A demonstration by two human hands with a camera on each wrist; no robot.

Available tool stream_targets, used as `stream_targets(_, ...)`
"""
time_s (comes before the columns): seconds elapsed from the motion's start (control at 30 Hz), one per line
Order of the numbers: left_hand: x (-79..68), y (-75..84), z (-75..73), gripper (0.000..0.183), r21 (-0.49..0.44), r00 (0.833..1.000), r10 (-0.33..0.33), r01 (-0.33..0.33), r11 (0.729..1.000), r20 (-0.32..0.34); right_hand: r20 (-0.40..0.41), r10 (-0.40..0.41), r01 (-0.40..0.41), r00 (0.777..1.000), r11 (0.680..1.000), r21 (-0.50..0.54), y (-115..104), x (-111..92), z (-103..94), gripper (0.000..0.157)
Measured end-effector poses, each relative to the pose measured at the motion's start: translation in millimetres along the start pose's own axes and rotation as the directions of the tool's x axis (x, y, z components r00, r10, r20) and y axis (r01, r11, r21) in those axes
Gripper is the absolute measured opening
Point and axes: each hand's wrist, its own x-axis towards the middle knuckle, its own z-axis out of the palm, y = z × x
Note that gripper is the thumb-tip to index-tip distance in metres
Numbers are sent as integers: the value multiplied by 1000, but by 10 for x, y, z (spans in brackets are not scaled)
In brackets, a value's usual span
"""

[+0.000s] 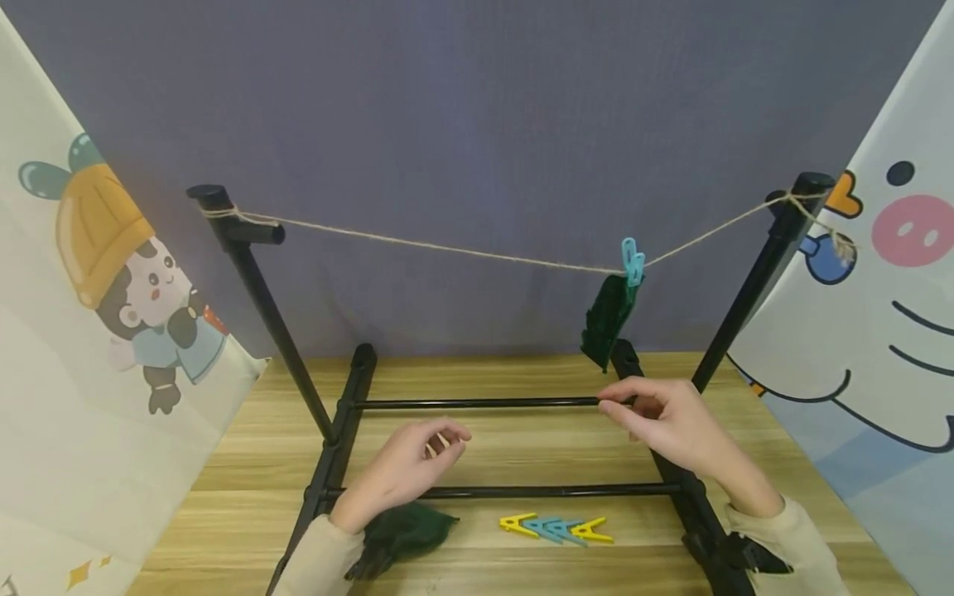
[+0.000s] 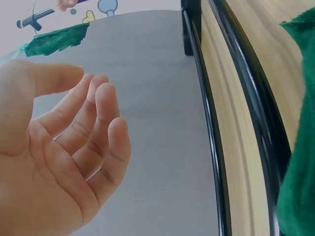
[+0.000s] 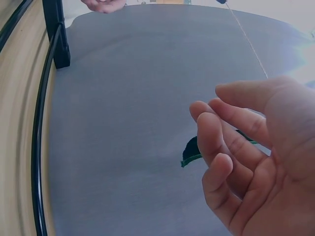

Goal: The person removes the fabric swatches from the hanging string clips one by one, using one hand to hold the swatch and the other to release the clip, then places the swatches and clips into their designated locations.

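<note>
A dark green cloth (image 1: 609,319) hangs from a sagging twine line (image 1: 447,247), clipped by a light blue clothespin (image 1: 633,263). My right hand (image 1: 674,422) hovers below that cloth, fingers loosely bent with nothing between them. In the right wrist view its fingers partly hide the hanging cloth (image 3: 192,151). My left hand (image 1: 410,463) is raised over the rack, empty, its fingers relaxed and slightly curved. Under the left wrist, a second dark green cloth (image 1: 417,530) lies on the table, partly covered by the forearm. Right of it sit several yellow and blue clothespins (image 1: 594,530) in a row.
A black tube rack stands on the wooden table (image 1: 477,571). Its left post (image 1: 272,310) and right post (image 1: 749,285) carry the twine. Two crossbars (image 1: 477,404) run low between the feet. A grey-blue backdrop (image 1: 477,124) rises behind, with cartoon-printed panels on both sides.
</note>
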Motion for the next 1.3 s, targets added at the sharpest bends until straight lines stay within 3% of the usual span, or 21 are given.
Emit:
stream_targets(0.43,156,102,35,17,-48,999,25,-27,998,-37,-53,-49,48,997,999,-20,-119,75,-89,16)
stream_targets(0.73,296,155,49,18,-64,996,62,-66,996,-59,-149,-133,127,980,991,-46,-153,132,-177,22)
stream_targets(1.03,434,211,58,18,-85,994,84,-90,992,-64,-216,-94,82,972,994,-66,-219,139,-303,20)
stream_targets(1.3,551,289,75,19,-118,994,80,-89,989,-77,-304,-179,175,936,984,-43,-287,192,-383,23)
